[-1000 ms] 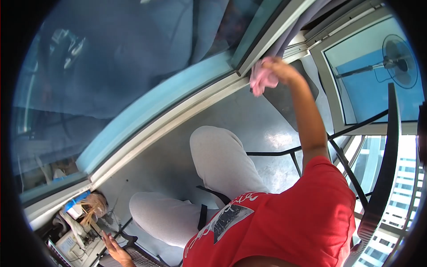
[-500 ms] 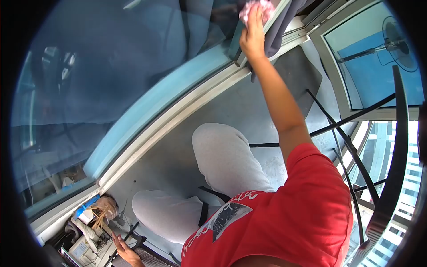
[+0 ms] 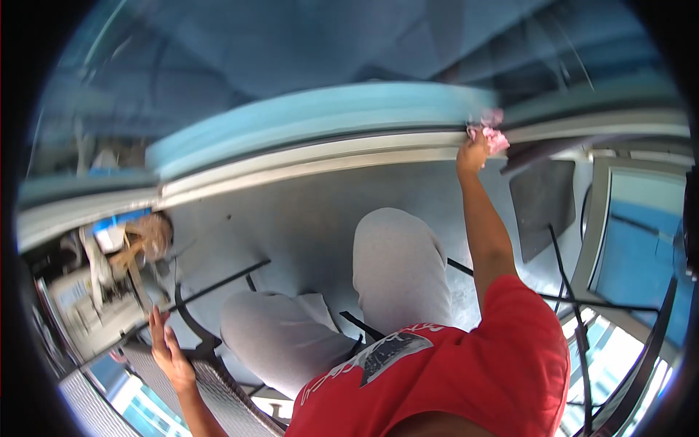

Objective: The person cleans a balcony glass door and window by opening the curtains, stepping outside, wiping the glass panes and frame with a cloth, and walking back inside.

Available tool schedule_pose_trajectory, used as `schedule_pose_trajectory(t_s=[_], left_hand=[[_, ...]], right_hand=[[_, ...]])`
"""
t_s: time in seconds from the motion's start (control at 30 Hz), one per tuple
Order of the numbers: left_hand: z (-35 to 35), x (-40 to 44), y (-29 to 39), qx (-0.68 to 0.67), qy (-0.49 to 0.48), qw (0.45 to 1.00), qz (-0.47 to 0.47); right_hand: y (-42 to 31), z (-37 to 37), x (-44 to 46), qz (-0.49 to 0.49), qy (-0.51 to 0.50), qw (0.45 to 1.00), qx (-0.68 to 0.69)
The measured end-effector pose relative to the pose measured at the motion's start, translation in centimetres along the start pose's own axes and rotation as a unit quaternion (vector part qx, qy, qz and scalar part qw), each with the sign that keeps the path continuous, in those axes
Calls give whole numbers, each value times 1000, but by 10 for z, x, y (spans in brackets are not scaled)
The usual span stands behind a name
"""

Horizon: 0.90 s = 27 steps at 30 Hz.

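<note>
My right hand [image 3: 475, 151] is closed on a crumpled pink-and-white cloth [image 3: 495, 140] at the lower frame of the glass. A faint pink reflection of the cloth shows in the pane just above it. The large window pane [image 3: 306, 58] fills the upper view, with a light-blue strip [image 3: 328, 109] along its bottom and a pale window frame [image 3: 313, 159] below. At lower left, my left hand [image 3: 172, 357] is raised with its fingers stretched out, holding nothing. It is beside a dark mesh panel [image 3: 218, 386] that looks like part of a chair.
A crowded corner at left holds a beige machine [image 3: 91, 306] and a plastic-wrapped bundle [image 3: 151, 237]. Thin black bars [image 3: 582, 349] stand at right near an opened window [image 3: 641, 240]. A dark flat sheet [image 3: 542, 204] rests on the grey floor [image 3: 291, 211].
The view has swung round and is blurred. My right hand with the cloth has come down from higher on the glass to the lower frame. My left hand has come further into view.
</note>
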<state>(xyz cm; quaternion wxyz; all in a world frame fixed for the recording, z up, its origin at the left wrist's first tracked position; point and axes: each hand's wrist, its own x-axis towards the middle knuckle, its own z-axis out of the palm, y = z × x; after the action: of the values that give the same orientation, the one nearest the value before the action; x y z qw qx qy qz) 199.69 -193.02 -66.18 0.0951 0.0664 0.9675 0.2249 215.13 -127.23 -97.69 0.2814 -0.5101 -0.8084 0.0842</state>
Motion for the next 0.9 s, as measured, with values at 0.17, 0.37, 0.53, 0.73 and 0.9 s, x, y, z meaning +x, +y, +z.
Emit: schedule_pose_trajectory(t_s=[0.17, 0.37, 0.53, 0.73, 0.9], left_hand=[[-3, 0, 8, 51, 9, 998, 20], [-7, 3, 11, 54, 13, 998, 43], [-10, 10, 4, 13, 31, 998, 58], [-20, 18, -1, -48, 10, 994, 96], [-23, 15, -4, -96, 39, 991, 87]], right_hand=[[-136, 12, -108, -228, -76, 964, 111], [-281, 50, -204, -477, -391, 748, 247], [-411, 150, -302, -515, -556, 564, 328], [-564, 66, -338, -355, -557, 656, 365], [-668, -78, -259, -62, -764, 363, 530]])
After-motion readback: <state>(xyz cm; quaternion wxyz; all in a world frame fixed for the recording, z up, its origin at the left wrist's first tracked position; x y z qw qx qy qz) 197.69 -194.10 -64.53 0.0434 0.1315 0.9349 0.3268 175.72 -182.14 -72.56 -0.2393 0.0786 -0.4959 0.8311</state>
